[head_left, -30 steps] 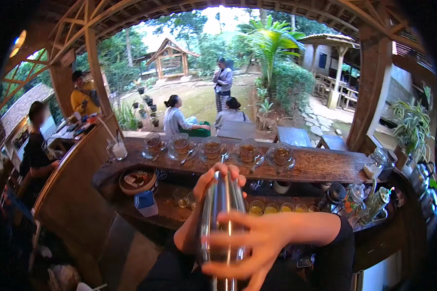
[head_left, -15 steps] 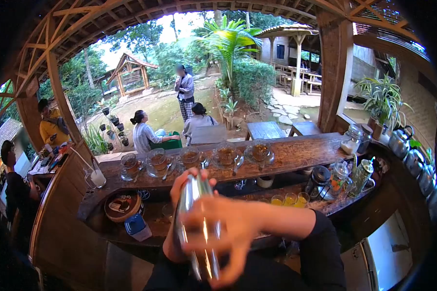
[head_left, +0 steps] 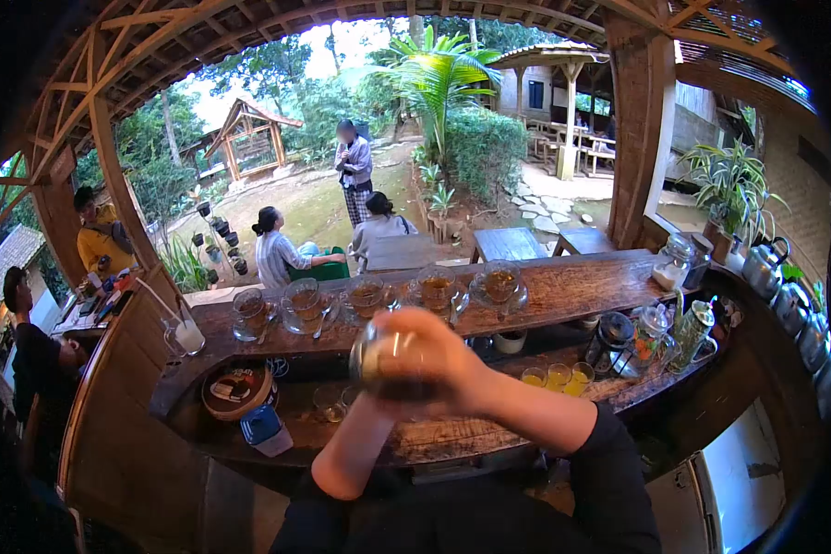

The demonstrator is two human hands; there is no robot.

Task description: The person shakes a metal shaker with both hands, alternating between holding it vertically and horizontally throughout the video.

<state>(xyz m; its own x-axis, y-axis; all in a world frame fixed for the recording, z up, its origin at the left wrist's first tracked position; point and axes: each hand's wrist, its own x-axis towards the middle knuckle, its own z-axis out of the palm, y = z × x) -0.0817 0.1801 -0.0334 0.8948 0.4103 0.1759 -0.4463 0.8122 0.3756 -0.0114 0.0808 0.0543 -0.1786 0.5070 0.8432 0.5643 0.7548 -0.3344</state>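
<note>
- Both hands grip a steel shaker (head_left: 379, 362) in front of the person's chest, above the bar's lower shelf (head_left: 452, 434).
- The right hand (head_left: 434, 355) wraps over the shaker's top and near side, fingers closed tight on it.
- The left hand (head_left: 371, 392) is mostly hidden behind the shaker and the right hand; its forearm rises from below to the shaker's underside, and it seems clamped there.
- The shaker is blurred, and only its left end shows past the right hand.
- On the bar top (head_left: 582, 286) beyond the hands stands a row of five glass cups (head_left: 369, 297) of brown tea on saucers.
- Small glasses of yellow drink (head_left: 557, 376) stand on the lower shelf to the right of the hands, near jars (head_left: 651, 337).
- A round wooden bowl (head_left: 238, 390) and a blue-lidded tub (head_left: 266, 429) sit to the left.
- People (head_left: 277, 251) sit and stand in the garden beyond.
</note>
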